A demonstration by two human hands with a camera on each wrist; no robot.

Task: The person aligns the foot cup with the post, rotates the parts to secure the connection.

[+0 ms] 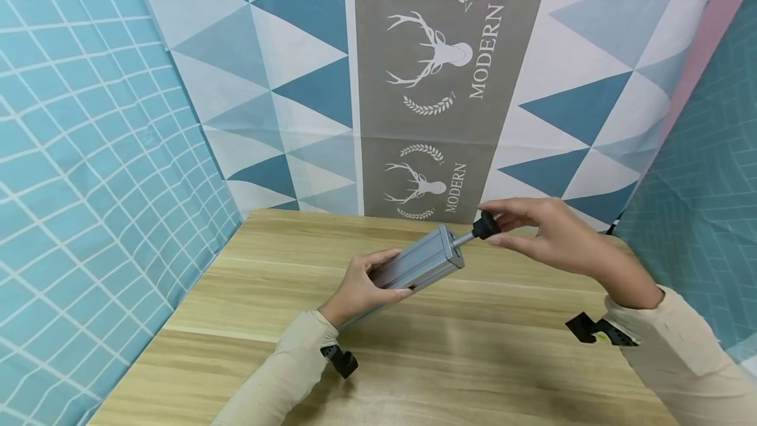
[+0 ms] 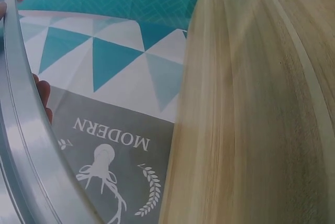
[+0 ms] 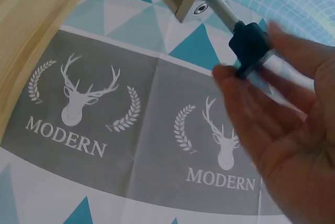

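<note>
In the head view, my left hand (image 1: 362,286) grips a long square aluminium bar (image 1: 416,259), thumb on the near side and fingers on the far side. The bar is held tilted over the table, its far end up to the right. Out of its end plate comes a threaded rod (image 3: 224,10) carrying a black levelling foot (image 1: 486,225). My right hand (image 1: 547,235) has thumb and fingertips around that foot; the right wrist view shows the foot (image 3: 248,47) between them. In the left wrist view, the bar (image 2: 23,130) runs along the left edge, with fingertips (image 2: 44,91) behind it.
A wood-grain table (image 1: 473,347) lies under both hands. Behind it hangs a patterned cloth (image 1: 307,84) with deer heads and triangles. A blue grid cloth (image 1: 77,150) stands at the left and a teal one (image 1: 698,202) at the right. Black mounts (image 1: 340,360) sit on both sleeves.
</note>
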